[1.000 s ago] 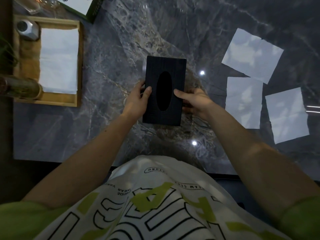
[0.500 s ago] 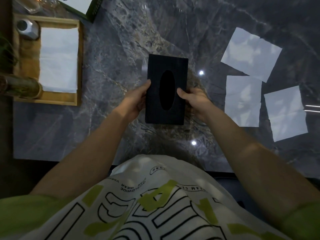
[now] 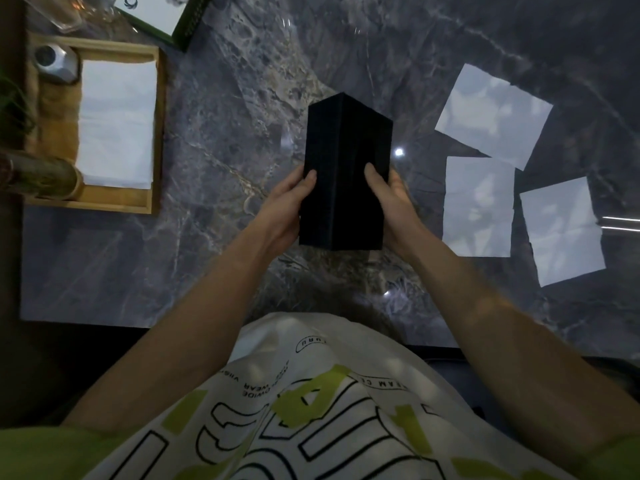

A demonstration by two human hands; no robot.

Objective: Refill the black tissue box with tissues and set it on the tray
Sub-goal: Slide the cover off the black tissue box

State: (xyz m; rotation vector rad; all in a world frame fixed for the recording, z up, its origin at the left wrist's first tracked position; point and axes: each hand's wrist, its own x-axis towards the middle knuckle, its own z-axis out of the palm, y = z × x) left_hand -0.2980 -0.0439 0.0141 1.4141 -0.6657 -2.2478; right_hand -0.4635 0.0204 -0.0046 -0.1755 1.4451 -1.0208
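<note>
"Head view: where's the black tissue box (image 3: 346,174)?"
"My left hand (image 3: 284,206) and right hand (image 3: 391,202) grip it from both sides, over the counter's (image 3: 225,168) middle."
"Its opening?"
"Turned out of sight; only plain sides show."
"The tray (image 3: 104,202)?"
"At the counter's left edge, its left side dim, tissues (image 3: 117,123) stacked in it."

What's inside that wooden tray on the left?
A white tissue stack lies in the wooden tray; a silver faceted object sits at its far corner. The floor beneath the stack is covered.
</note>
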